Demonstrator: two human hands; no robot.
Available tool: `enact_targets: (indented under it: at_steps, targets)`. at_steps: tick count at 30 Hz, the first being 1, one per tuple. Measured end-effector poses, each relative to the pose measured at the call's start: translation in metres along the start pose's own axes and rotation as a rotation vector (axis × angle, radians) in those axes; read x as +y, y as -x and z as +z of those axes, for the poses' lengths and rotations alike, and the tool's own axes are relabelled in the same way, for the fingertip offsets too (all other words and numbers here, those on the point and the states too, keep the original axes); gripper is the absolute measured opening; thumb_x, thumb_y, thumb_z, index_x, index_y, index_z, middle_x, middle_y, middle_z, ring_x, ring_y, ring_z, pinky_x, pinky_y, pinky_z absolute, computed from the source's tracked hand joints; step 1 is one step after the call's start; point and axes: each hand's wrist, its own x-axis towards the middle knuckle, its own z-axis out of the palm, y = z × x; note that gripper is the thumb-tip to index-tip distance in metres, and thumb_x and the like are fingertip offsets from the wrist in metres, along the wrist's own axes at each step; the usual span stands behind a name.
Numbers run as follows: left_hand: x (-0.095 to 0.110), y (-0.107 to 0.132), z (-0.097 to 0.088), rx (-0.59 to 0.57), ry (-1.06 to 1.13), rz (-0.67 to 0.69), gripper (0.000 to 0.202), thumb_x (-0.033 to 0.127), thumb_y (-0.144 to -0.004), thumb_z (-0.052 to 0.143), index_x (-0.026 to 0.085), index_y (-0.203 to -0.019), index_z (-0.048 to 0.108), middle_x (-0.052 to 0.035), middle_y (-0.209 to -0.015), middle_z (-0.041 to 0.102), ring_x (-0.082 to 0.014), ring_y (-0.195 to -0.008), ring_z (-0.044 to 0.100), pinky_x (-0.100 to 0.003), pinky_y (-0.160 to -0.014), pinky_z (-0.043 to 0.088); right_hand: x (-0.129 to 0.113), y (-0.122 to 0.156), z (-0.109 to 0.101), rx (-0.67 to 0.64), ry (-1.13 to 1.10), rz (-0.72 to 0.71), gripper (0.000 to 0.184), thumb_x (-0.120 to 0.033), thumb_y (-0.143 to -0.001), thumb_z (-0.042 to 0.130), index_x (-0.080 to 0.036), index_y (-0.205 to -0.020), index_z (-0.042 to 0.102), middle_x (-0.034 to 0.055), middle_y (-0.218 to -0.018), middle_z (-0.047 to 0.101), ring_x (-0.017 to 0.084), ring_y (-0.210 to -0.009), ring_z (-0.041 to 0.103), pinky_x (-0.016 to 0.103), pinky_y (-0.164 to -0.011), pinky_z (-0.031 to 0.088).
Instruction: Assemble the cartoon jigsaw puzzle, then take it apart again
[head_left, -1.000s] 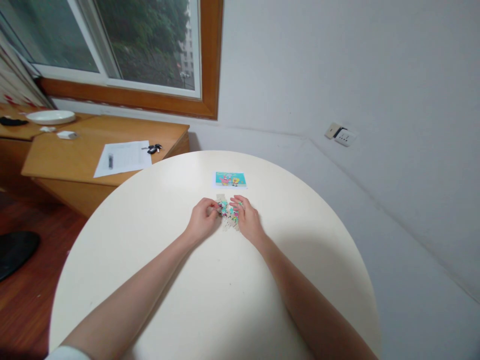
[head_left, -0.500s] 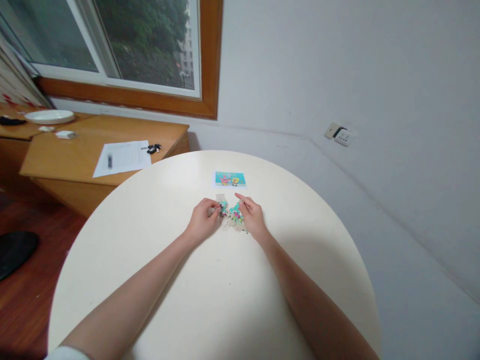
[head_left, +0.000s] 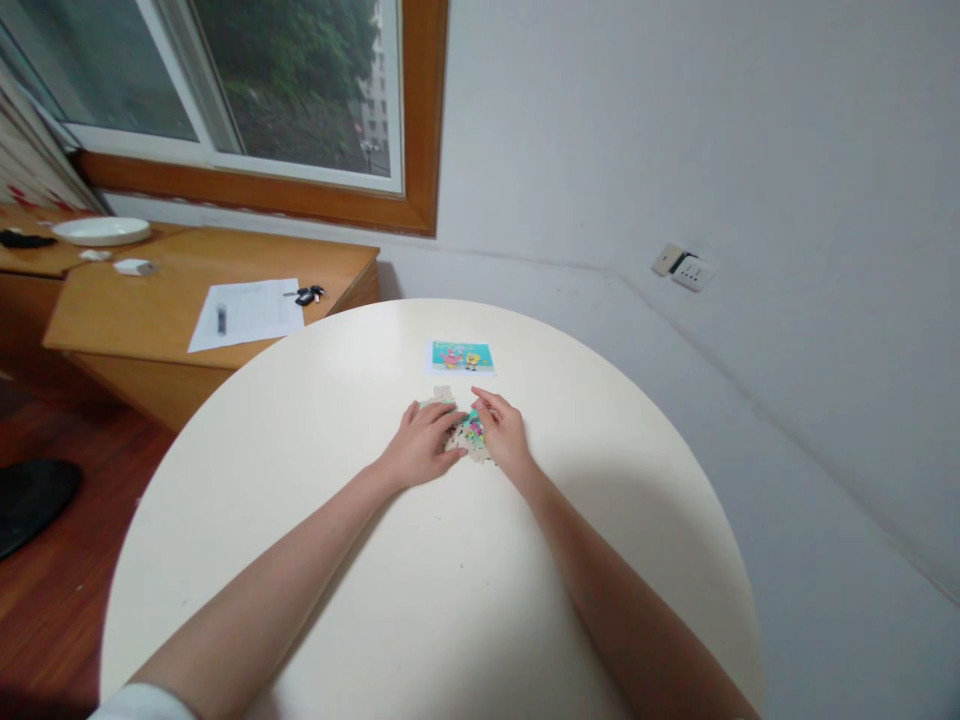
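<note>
A small heap of colourful jigsaw pieces lies near the middle of the round cream table. My left hand rests on the heap's left side, fingers stretched out flat over the pieces. My right hand lies on the right side of the heap, fingers extended and touching the pieces. One pale piece sits just beyond the hands. A little printed picture card with cartoon figures lies further back on the table.
A wooden desk stands at the left under the window, carrying a paper sheet, keys and a white plate. A wall socket is on the right wall. A dark object lies on the wooden floor.
My left hand has gone from a pinch on a piece to lying flat over the heap. My right hand shifted slightly and stays on the pieces.
</note>
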Motion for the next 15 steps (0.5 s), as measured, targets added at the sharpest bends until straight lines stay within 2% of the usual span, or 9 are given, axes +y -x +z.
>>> enact_targets:
  at_steps: [2, 5, 12, 15]
  targets:
    - [-0.0006, 0.0, -0.0003, -0.006, -0.012, 0.026, 0.036, 0.031, -0.078, 0.059, 0.021, -0.113, 0.058, -0.0119, -0.126, 0.054, -0.0282, -0.12, 0.045, -0.054, -0.104, 0.026, -0.0007, -0.0002, -0.0002, 0.011, 0.035, -0.018, 0.03, -0.03, -0.08, 0.049, -0.019, -0.102, 0.066, 0.0077, -0.096, 0.065, 0.017, -0.082, 0.059, 0.028, -0.068, 0.048]
    - [-0.0029, -0.0009, 0.0008, 0.048, 0.003, 0.032, 0.023, 0.022, -0.08, 0.053, 0.02, -0.101, 0.063, -0.0096, -0.114, 0.06, -0.0242, -0.111, 0.052, -0.043, -0.096, 0.036, -0.0011, -0.0007, -0.0004, 0.01, 0.063, -0.026, 0.028, -0.027, -0.08, 0.049, -0.019, -0.1, 0.066, 0.007, -0.096, 0.064, 0.016, -0.08, 0.058, 0.027, -0.067, 0.047]
    - [-0.0016, -0.0017, 0.0, 0.12, 0.033, -0.069, 0.017, 0.017, -0.082, 0.049, 0.021, -0.09, 0.064, -0.0062, -0.096, 0.064, -0.022, -0.094, 0.057, -0.039, -0.083, 0.038, -0.0028, -0.0001, 0.0, -0.043, 0.082, -0.019, 0.021, -0.025, -0.078, 0.048, -0.02, -0.089, 0.067, 0.0048, -0.093, 0.065, 0.015, -0.078, 0.059, 0.027, -0.067, 0.047]
    - [-0.0045, -0.0028, -0.0005, 0.164, 0.125, -0.094, 0.019, 0.014, -0.081, 0.046, 0.019, -0.084, 0.063, -0.0058, -0.088, 0.065, -0.0198, -0.084, 0.058, -0.035, -0.077, 0.041, -0.0051, 0.0012, 0.0007, -0.051, 0.07, 0.005, 0.021, -0.026, -0.078, 0.048, -0.02, -0.086, 0.066, 0.0038, -0.088, 0.066, 0.015, -0.074, 0.059, 0.027, -0.066, 0.046]
